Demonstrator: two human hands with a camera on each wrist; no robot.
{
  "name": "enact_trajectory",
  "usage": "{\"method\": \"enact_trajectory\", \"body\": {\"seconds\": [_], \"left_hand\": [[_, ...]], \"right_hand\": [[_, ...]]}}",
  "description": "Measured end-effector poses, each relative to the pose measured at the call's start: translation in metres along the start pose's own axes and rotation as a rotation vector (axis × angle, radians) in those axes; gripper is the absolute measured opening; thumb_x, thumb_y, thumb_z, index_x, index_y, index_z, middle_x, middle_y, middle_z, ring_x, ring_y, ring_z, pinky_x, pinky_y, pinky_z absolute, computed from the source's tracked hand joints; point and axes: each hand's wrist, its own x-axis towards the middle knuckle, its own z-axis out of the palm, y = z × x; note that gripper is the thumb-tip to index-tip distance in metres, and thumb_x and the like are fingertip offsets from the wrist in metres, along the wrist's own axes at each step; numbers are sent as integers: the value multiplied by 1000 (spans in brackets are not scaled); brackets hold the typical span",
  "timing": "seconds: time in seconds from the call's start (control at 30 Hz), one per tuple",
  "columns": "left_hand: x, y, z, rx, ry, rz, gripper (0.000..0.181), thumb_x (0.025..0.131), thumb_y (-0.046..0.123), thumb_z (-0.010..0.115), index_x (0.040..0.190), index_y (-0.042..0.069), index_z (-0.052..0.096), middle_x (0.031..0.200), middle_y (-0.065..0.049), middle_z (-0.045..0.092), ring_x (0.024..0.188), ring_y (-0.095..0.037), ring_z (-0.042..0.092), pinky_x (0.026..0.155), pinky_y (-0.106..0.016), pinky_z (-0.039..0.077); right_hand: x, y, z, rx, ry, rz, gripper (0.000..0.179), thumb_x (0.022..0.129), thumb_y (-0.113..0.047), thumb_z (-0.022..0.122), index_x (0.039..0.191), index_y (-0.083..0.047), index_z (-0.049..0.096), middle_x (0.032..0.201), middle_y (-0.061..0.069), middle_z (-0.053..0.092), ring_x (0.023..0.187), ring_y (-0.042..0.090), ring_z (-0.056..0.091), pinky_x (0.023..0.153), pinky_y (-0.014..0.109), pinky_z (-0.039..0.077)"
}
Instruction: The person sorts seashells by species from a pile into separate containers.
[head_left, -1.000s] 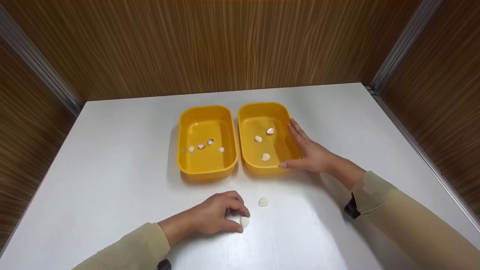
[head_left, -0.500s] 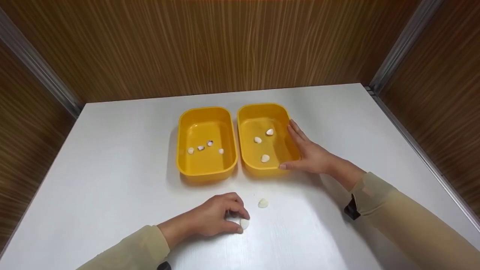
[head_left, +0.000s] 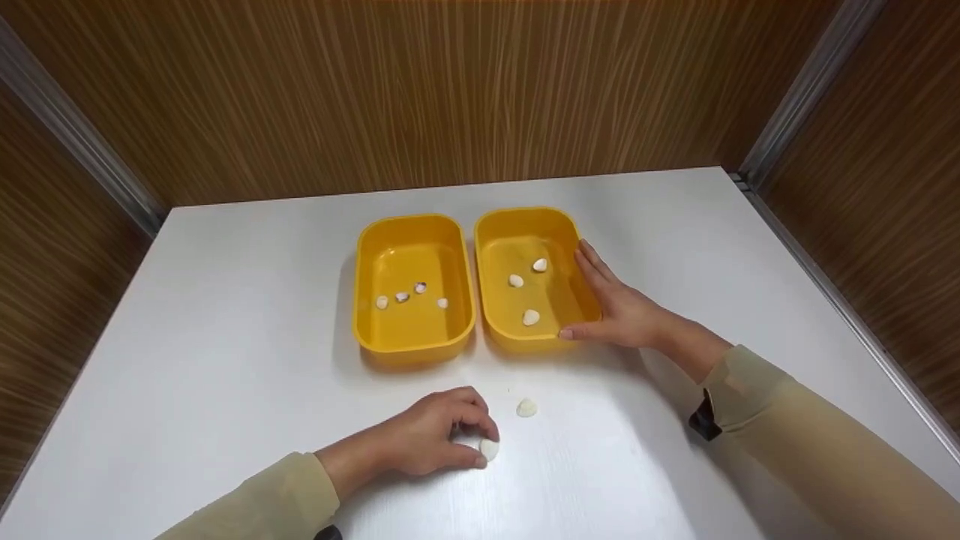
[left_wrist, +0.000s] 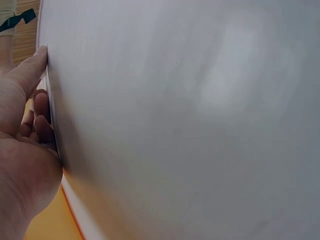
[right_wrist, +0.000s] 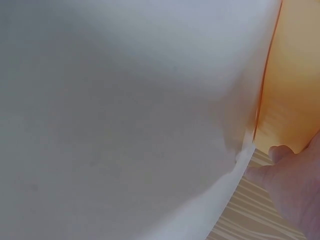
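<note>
In the head view, my left hand (head_left: 427,433) is low over the white table, thumb and index fingertips around a small white seashell (head_left: 489,450). A second pale shell (head_left: 526,408) lies just beyond it on the table. My right hand (head_left: 628,311) rests against the right yellow tub (head_left: 525,345). Its fingers lie straight along the tub's right side, with the thumb at the near rim. Three white shells (head_left: 531,317) are inside that tub. In the left wrist view the curled left hand (left_wrist: 25,120) shows at the edge, its shell hidden.
A matching yellow tub (head_left: 416,354) stands close on the left, holding several small shells (head_left: 403,297), some with dark markings. Wood-grain panels (head_left: 450,97) rise behind the table (head_left: 240,330) and on both sides.
</note>
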Motion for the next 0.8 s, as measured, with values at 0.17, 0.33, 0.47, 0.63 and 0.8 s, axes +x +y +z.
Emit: {"method": "enact_trajectory", "body": {"seconds": [0.17, 0.33, 0.47, 0.63, 0.8], "left_hand": [[0, 2, 0, -6, 0, 8, 19, 92, 20, 86, 109, 24, 78, 110, 15, 62, 106, -7, 58, 99, -28, 49], [0, 2, 1, -13, -1, 12, 19, 93, 18, 84, 109, 23, 76, 111, 15, 62, 106, -8, 58, 100, -28, 49], [-1, 4, 2, 4, 0, 25, 20, 93, 17, 84, 110, 23, 74, 111, 13, 62, 105, -8, 57, 97, -28, 50], [0, 5, 3, 66, 10, 71, 22, 92, 14, 84, 108, 20, 71, 105, 10, 63, 100, -8, 57, 92, -27, 50], [4, 7, 3, 119, 2, 78, 21, 92, 16, 85, 106, 19, 69, 94, 12, 63, 91, -6, 56, 85, -24, 49]], "right_hand": [[-1, -1, -1, -1, 6, 6, 131, 85, -64, 81, 171, -17, -6, 177, -8, -19, 163, 33, 4, 127, 59, 20], [-1, -2, -1, -5, 4, 17, 133, 83, -66, 81, 171, -17, -5, 176, -10, -19, 163, 34, 7, 127, 58, 22], [-2, -2, -1, -2, 5, 22, 133, 83, -66, 82, 171, -16, -4, 176, -9, -19, 163, 34, 8, 127, 57, 22], [-2, -3, -1, -4, 2, 6, 133, 84, -64, 82, 171, -11, -3, 177, -5, -17, 163, 34, 9, 127, 55, 23], [-2, -5, -1, -5, -2, 31, 133, 82, -67, 81, 172, -16, -3, 177, -9, -17, 163, 34, 12, 126, 55, 26]]}}
